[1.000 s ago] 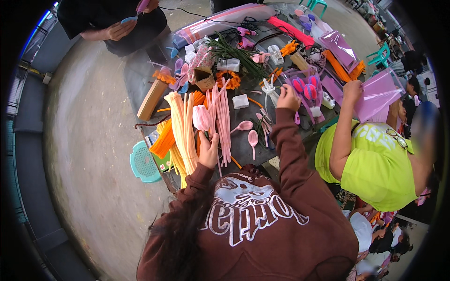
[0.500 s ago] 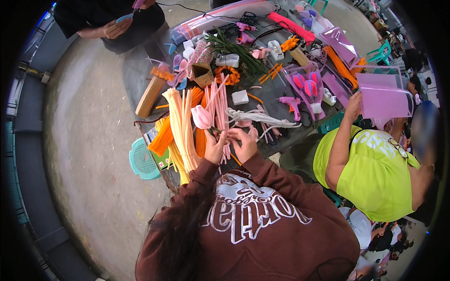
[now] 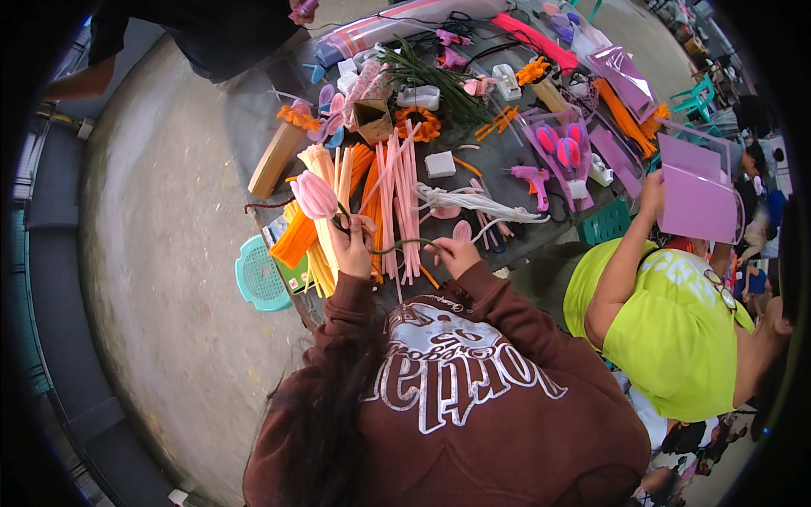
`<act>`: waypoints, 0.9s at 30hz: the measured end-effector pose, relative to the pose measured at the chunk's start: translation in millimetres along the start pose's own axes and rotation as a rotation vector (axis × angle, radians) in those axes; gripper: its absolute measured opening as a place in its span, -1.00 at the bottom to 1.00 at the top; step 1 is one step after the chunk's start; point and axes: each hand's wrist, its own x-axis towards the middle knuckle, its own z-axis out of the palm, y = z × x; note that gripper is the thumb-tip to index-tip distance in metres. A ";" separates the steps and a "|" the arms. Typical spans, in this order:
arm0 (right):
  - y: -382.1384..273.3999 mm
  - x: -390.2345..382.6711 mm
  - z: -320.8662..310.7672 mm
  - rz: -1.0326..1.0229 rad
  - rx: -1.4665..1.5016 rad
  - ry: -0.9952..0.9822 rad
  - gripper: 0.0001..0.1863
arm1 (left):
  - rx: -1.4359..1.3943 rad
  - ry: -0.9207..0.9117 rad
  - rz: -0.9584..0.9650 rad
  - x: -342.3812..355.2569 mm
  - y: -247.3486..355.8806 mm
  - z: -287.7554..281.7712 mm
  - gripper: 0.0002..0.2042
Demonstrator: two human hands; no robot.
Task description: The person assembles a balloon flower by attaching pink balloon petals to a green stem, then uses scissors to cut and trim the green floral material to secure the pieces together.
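My left hand (image 3: 353, 247) grips a pink tulip (image 3: 314, 195) made of fuzzy pipe cleaners, just below its bloom. Its dark green stem (image 3: 395, 245) curves across to my right hand (image 3: 456, 256), whose fingers pinch the far end. Under and beyond the stem lie loose pink pipe cleaners (image 3: 403, 224). Beside the bloom are an orange bundle (image 3: 296, 241) and a peach bundle (image 3: 316, 157), partly covered by the flower and my left hand. White pipe cleaners (image 3: 490, 204) lie beyond my right hand.
A pink glue gun (image 3: 534, 182), a white block (image 3: 439, 165) and a wooden block (image 3: 274, 167) lie on the crowded table. At right, a person in lime (image 3: 659, 329) holds a purple sheet (image 3: 697, 198). A person in black (image 3: 228, 34) stands far left. A teal stool (image 3: 262, 275) stands at the table's left.
My hands have moved apart, the left one leftward with the tulip, so the stem now stretches between them. The person in black has shifted left, and the lime-shirted person's sheet is tilted differently.
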 end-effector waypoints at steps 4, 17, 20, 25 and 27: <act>-10.5 6.4 -15.0 -0.128 -0.117 0.012 -0.72 | -0.051 -0.054 -0.037 -4.2 5.9 0.6 -0.91; 19.6 193.2 -85.0 -0.253 -0.980 0.322 -0.82 | 0.048 -0.268 -0.196 -13.4 12.0 4.2 -0.88; 34.3 214.8 -105.3 -0.265 -1.228 0.183 -0.85 | 0.088 -0.234 -0.204 -12.3 15.5 0.7 -0.88; 12.4 209.5 -118.1 -0.161 -0.679 0.037 -0.91 | 0.054 -0.167 -0.172 -8.2 8.2 -6.2 -0.90; 13.9 211.6 -118.8 -0.044 -0.351 0.129 -0.81 | 0.031 -0.161 -0.182 -6.5 5.7 -6.2 -0.85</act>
